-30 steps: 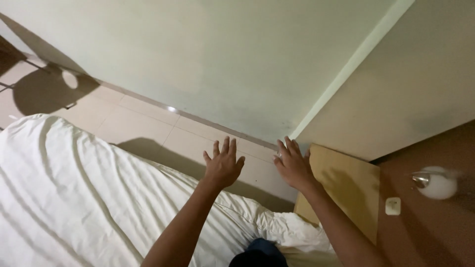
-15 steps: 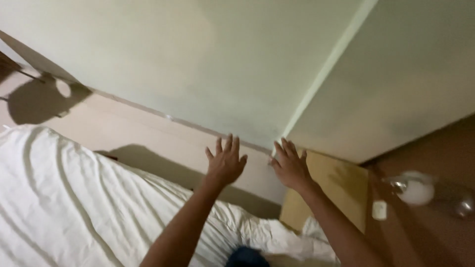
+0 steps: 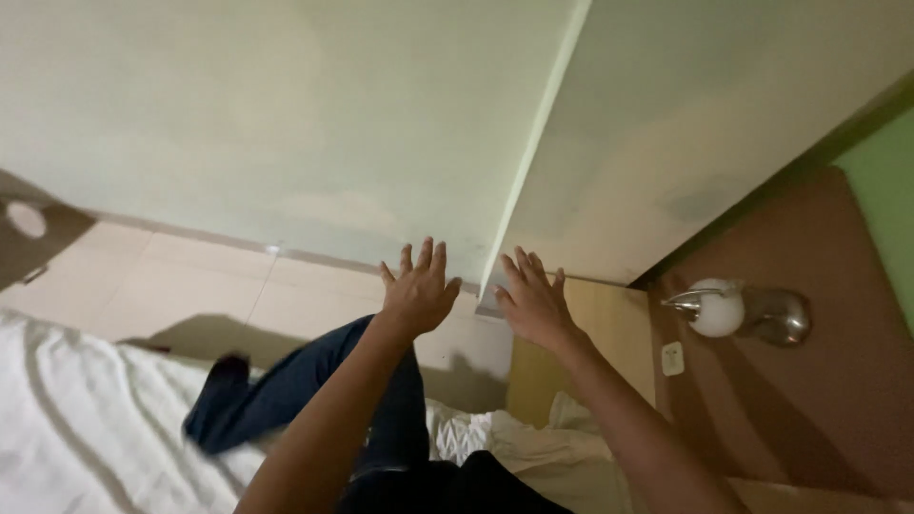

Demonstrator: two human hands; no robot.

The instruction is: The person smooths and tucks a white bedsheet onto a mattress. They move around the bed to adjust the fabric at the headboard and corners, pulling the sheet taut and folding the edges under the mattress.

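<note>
Both my hands are stretched out in front of me with fingers spread and nothing in them. My left hand [image 3: 419,288] hovers over the tiled floor near the wall's foot. My right hand [image 3: 533,300] is beside it, just right of the wall corner and above the edge of a light wooden bedside table [image 3: 609,333]. Below my arms my leg in dark blue trousers [image 3: 286,390] reaches out over the white bed sheet [image 3: 86,428].
A pale wall [image 3: 286,124] fills the upper view and meets a second wall at a corner [image 3: 533,162]. A wall lamp with a round white globe [image 3: 716,309] and a small white switch [image 3: 672,358] sit on a brown panel at right. Crumpled white bedding [image 3: 505,438] lies by the table.
The view has shifted right and down. My dark-trousered leg has swung out over the sheet. Both hands stay open and spread, still side by side near the wall corner.
</note>
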